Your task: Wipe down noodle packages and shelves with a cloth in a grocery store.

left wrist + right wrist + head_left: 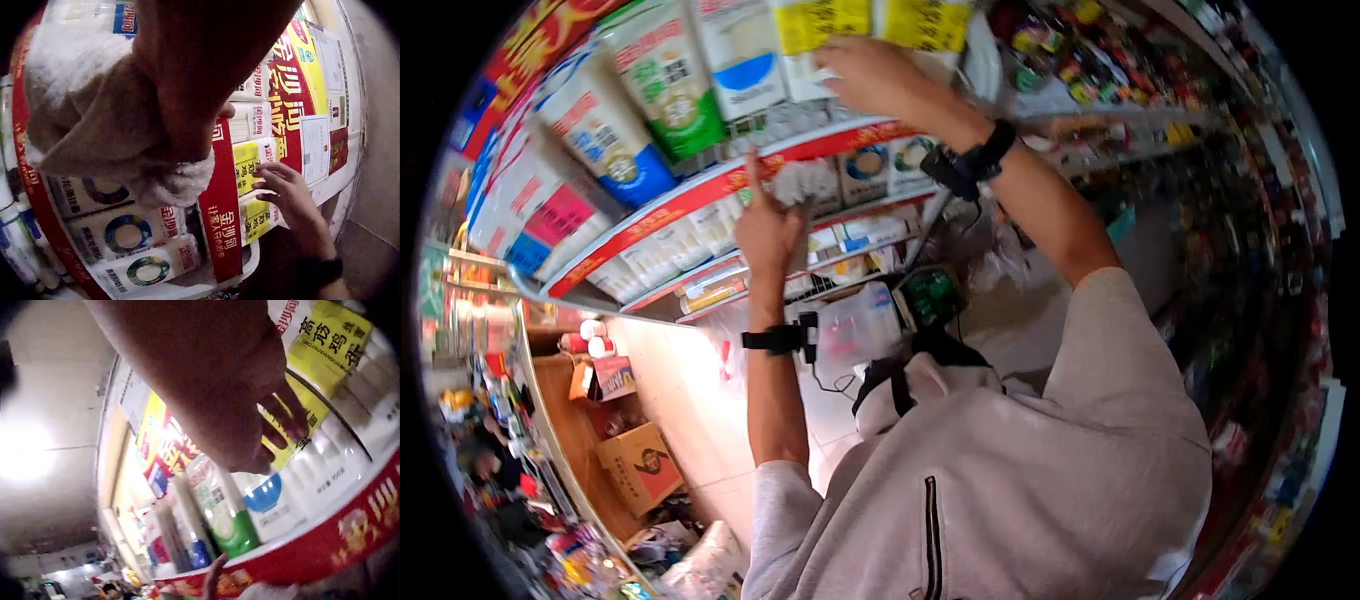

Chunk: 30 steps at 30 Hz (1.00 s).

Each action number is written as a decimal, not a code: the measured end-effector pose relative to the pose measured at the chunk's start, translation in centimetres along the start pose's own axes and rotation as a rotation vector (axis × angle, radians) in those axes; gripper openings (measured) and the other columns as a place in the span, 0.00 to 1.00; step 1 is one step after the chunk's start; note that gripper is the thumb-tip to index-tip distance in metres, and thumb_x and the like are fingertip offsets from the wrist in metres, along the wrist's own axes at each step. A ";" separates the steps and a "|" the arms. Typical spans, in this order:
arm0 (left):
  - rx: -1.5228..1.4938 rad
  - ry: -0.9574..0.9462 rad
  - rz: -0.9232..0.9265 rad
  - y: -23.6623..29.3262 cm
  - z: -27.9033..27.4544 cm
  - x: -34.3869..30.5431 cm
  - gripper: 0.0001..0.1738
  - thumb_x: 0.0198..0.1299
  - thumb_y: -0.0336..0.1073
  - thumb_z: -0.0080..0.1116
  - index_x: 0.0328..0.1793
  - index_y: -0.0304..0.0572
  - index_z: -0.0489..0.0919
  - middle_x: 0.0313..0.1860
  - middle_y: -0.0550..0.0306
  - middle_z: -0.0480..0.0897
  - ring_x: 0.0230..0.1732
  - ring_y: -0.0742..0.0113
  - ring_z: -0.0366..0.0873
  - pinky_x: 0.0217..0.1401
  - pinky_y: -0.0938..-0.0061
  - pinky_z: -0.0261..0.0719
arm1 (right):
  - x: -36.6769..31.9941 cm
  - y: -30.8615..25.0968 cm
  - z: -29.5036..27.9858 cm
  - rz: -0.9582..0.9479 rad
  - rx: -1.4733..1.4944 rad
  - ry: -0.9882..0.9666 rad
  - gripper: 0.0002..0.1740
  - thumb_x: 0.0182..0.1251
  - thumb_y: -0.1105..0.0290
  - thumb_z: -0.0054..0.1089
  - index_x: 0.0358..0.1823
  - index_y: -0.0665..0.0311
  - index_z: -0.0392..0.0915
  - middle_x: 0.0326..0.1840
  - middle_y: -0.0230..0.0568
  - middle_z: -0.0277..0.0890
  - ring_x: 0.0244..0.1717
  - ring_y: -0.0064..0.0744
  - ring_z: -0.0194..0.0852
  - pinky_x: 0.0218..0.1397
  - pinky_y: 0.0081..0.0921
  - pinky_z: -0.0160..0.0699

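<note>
My left hand [770,235] is at the red shelf edge strip [660,215], its index finger stretched along it. The left wrist view shows that hand [187,115] gripping a greyish, fluffy cloth [106,125], bunched below the palm. On the upper shelf my right hand [875,80] is at the yellow-labelled noodle packs [825,22]. Its fingers [290,419] lie slightly spread over a yellow label [319,350] in the right wrist view, gripping nothing visible. A white pack with a blue half circle [262,494] stands beside it.
White packs with green [662,80] and blue [615,130] bottoms lean along the upper shelf to the left. Lower tiers hold more packs [865,165]. Below are a clear plastic bin [855,325] and a green item [932,298]. A cardboard box [640,465] is at lower left.
</note>
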<state>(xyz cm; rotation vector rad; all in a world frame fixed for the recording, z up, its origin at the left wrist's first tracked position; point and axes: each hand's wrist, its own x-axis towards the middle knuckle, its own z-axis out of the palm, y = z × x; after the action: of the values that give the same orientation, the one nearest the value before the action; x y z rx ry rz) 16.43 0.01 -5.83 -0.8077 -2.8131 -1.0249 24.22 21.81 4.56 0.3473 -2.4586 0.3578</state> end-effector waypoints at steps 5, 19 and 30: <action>0.098 0.104 0.060 0.0 0.8 -0.4 0.64 0.50 0.47 0.71 0.87 0.62 0.40 0.22 0.48 0.85 0.28 0.39 0.84 0.32 0.50 0.78 | -13.6 -3.0 -1.1 0.108 0.380 -0.190 0.06 0.66 0.70 0.64 0.37 0.66 0.80 0.35 0.45 0.81 0.35 0.44 0.83 0.40 0.38 0.79; -0.657 -0.278 -0.594 9.9 13.3 -19.1 0.34 0.41 0.32 0.55 0.61 0.29 0.77 0.48 0.53 0.84 0.46 0.62 0.80 0.53 0.71 0.78 | -42.5 38.5 8.3 1.057 0.158 -0.040 0.36 0.58 0.60 0.78 0.65 0.65 0.71 0.60 0.53 0.75 0.62 0.53 0.75 0.63 0.49 0.76; -0.708 -0.072 -0.888 15.9 14.1 -25.4 0.36 0.37 0.33 0.54 0.60 0.27 0.77 0.47 0.51 0.84 0.46 0.60 0.82 0.54 0.70 0.79 | -41.6 46.4 8.2 1.306 0.700 -0.102 0.41 0.54 0.58 0.81 0.67 0.66 0.70 0.62 0.52 0.76 0.63 0.48 0.75 0.64 0.45 0.75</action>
<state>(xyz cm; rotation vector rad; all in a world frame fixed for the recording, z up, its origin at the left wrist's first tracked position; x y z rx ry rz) 47.93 7.23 -12.82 0.5370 -2.8522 -2.1743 36.55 68.88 -35.32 -1.0613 -2.2225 1.7387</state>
